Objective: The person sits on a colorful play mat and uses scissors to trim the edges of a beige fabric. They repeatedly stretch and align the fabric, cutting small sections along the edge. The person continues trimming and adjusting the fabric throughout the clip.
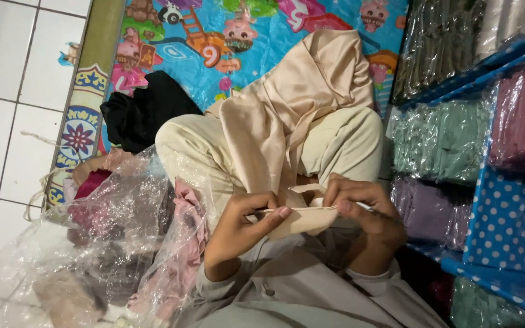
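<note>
We see the beige satin cloth (293, 115) draped over our knees, its folded edge (302, 220) pinched between both sets of fingers. Our left hand (244, 228) curls closed on it, thumb flat on top; our right hand (366, 209) grips beside it, perhaps holding a thin pin.

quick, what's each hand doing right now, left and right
Left hand: closed, pinching the folded edge of the beige satin cloth.
Right hand: closed on the same cloth edge; whether it holds something thin cannot be told.

Dim indoor light, soft shadows, slight blur, plastic glare.
</note>
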